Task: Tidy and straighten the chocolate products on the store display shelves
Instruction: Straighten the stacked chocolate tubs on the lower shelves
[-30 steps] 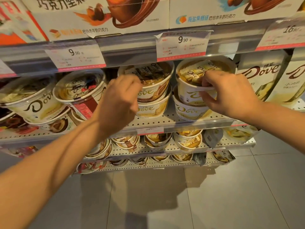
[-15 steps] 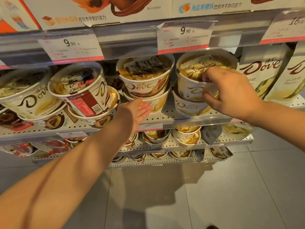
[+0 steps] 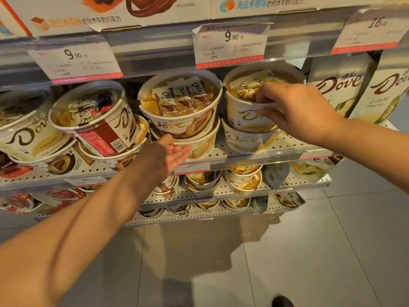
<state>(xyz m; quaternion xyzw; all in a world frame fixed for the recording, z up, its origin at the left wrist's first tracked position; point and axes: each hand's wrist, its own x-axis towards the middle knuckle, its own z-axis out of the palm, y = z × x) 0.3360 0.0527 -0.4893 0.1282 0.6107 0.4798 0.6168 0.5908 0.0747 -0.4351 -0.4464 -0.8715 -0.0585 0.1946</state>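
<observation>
- Price tags: one reading 9.90 (image 3: 75, 59) at left, a second 9.90 (image 3: 230, 46) in the middle, one starting 16 (image 3: 371, 32) at right, all clipped on the upper shelf edge.
- Grey tiled floor (image 3: 243, 262) below.
- Dark shoe tip (image 3: 282, 302) at the bottom edge.

The Dove tubs (image 3: 181, 120) were seen to be of glossy printed card, each capped by a clear, shiny plastic lid (image 3: 179, 94). The shelf (image 3: 239, 149) was made of pale perforated metal with a matt finish, fronted by a transparent plastic strip. The price tags (image 3: 230, 46) were of matt paper. The floor (image 3: 287, 251) was laid in smooth, faintly reflective grey tiles.
</observation>
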